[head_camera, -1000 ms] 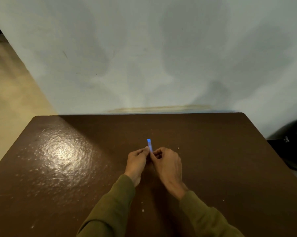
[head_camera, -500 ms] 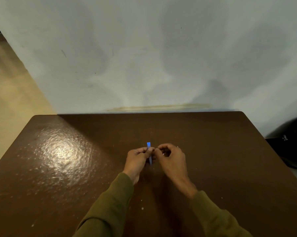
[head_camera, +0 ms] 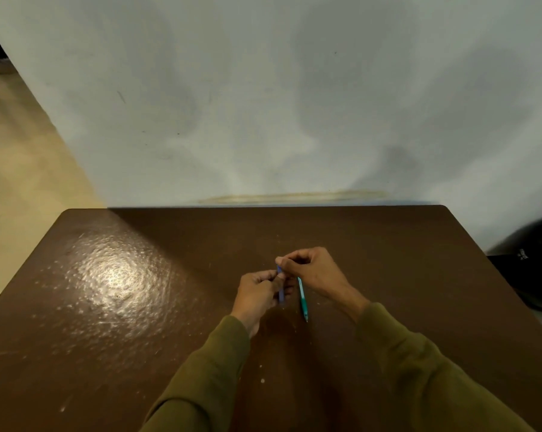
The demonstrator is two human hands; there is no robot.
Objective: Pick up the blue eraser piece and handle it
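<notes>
Over the middle of a dark brown table [head_camera: 138, 307], my left hand [head_camera: 257, 294] grips a thin blue stick-like piece [head_camera: 281, 288] that points towards me. My right hand [head_camera: 313, 269] pinches the far top end of that blue piece with thumb and forefinger. Just right of it a teal pen [head_camera: 303, 299] lies on the table under my right wrist, its tip towards me. Both arms wear olive green sleeves.
A pale wall [head_camera: 263, 104] stands directly behind the table's far edge. A dark rounded object [head_camera: 531, 269] sits off the table's right side. Beige floor [head_camera: 20, 169] shows to the left. Glare lies on the table's left half.
My right hand has lifted and moved right, uncovering the teal pen on the table. The blue piece has slid lower into my left hand, with less of it sticking out.
</notes>
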